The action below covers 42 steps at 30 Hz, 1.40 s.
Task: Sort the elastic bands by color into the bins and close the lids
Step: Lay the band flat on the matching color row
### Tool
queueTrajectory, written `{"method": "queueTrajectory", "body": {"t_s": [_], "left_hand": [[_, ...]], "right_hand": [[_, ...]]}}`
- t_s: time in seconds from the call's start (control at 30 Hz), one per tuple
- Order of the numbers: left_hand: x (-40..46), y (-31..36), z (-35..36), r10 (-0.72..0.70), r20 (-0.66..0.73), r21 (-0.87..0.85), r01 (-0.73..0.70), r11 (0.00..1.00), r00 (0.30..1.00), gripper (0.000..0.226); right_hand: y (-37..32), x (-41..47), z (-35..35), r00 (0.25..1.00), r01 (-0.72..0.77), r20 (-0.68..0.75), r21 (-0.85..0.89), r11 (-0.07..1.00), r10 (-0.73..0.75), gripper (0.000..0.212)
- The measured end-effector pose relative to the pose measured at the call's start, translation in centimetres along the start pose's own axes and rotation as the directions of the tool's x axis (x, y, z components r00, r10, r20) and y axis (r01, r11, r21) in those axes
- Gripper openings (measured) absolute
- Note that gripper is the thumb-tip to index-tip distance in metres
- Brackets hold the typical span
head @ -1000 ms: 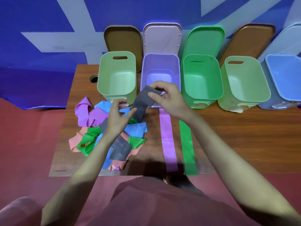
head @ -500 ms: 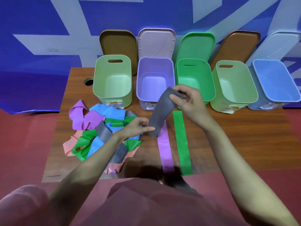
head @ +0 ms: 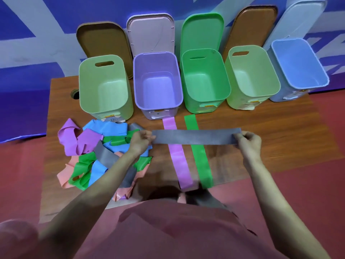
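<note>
Left hand (head: 140, 141) and right hand (head: 247, 141) each pinch one end of the grey band (head: 194, 136), fingers curled on it, holding it flat and level above the table (head: 270, 139). It crosses over the purple band (head: 180, 159) and green band (head: 200, 157), both lying straight on the table in front of the purple bin (head: 157, 85) and green bin (head: 204, 81). The tangled band pile (head: 93, 152) sits left, under the left forearm; all five bins are open, lids propped behind.
</note>
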<state>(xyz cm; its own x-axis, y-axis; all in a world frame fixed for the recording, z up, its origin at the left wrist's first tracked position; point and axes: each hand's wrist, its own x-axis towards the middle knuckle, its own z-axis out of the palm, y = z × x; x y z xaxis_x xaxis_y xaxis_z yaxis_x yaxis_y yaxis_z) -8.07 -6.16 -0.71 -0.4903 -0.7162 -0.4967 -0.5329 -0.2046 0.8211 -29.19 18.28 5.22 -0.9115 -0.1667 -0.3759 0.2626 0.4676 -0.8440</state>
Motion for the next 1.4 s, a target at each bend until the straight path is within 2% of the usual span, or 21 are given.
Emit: {"method": "queueTrajectory", "body": {"t_s": [0.1, 0.17, 0.23, 0.3, 0.4, 0.57, 0.63, 0.77, 0.83, 0.97, 1.1, 1.3, 1.4], "left_hand": [[0.7, 1.7, 2.0, 0.128, -0.105, 0.134, -0.114, 0.984, 0.986, 0.008], [0.7, 3.2, 3.4, 0.293, -0.127, 0.292, -0.247, 0.924, 0.948, 0.009], [0.8, 4.6, 5.0, 0.499, -0.063, 0.443, -0.424, 0.79, 0.864, 0.013], [1.3, 6.2, 6.9, 0.611, 0.089, 0.544, -0.552, 0.632, 0.787, 0.017], [2.6, 8.1, 10.3, 0.61, 0.237, 0.613, -0.604, 0.509, 0.756, 0.019], [4.3, 8.8, 15.6, 0.617, 0.282, 0.684, -0.605, 0.408, 0.735, 0.02], [4.6, 8.7, 17.3, 0.636, 0.286, 0.702, -0.609, 0.369, 0.716, 0.023], [4.8, 7.4, 19.8, 0.71, 0.355, 0.714, -0.666, 0.215, 0.609, 0.035], [5.0, 6.7, 20.5, 0.719, 0.345, 0.728, -0.656, 0.2, 0.603, 0.032], [5.5, 6.5, 21.7, 0.692, 0.285, 0.778, -0.582, 0.237, 0.663, 0.03], [6.1, 6.6, 22.4, 0.671, 0.272, 0.823, -0.528, 0.209, 0.69, 0.027], [6.3, 6.4, 22.9, 0.648, 0.252, 0.855, -0.48, 0.199, 0.718, 0.01], [6.4, 5.9, 22.9, 0.629, 0.226, 0.848, -0.468, 0.249, 0.744, 0.009]], "right_hand": [[3.3, 0.3, -1.3, 0.997, -0.077, 0.0, -0.205, 0.976, 0.079, 0.02], [4.7, 0.2, -2.4, 0.992, -0.101, 0.037, -0.358, 0.928, 0.122, 0.014], [5.8, 0.1, -3.2, 0.976, -0.093, 0.125, -0.497, 0.863, 0.177, 0.011], [6.8, 0.1, -3.8, 0.939, -0.092, 0.232, -0.542, 0.836, 0.254, 0.024], [7.7, 0.3, -4.4, 0.902, -0.087, 0.299, -0.582, 0.809, 0.312, 0.036], [9.0, 0.8, -5.3, 0.836, -0.083, 0.385, -0.613, 0.785, 0.39, 0.013], [9.6, 1.1, -5.5, 0.791, -0.117, 0.423, -0.604, 0.788, 0.441, 0.019], [10.7, 1.6, -5.6, 0.737, -0.165, 0.461, -0.587, 0.793, 0.494, 0.032], [11.2, 1.8, -5.6, 0.735, -0.179, 0.459, -0.578, 0.796, 0.499, 0.031], [12.0, 2.2, -5.7, 0.743, -0.184, 0.452, -0.571, 0.8, 0.494, 0.031], [12.5, 2.6, -5.5, 0.75, -0.141, 0.464, -0.583, 0.8, 0.471, 0.032], [12.4, 2.8, -5.3, 0.758, -0.022, 0.487, -0.646, 0.763, 0.434, 0.023], [11.4, 2.4, -5.5, 0.777, 0.068, 0.499, -0.673, 0.736, 0.385, 0.029]]}}
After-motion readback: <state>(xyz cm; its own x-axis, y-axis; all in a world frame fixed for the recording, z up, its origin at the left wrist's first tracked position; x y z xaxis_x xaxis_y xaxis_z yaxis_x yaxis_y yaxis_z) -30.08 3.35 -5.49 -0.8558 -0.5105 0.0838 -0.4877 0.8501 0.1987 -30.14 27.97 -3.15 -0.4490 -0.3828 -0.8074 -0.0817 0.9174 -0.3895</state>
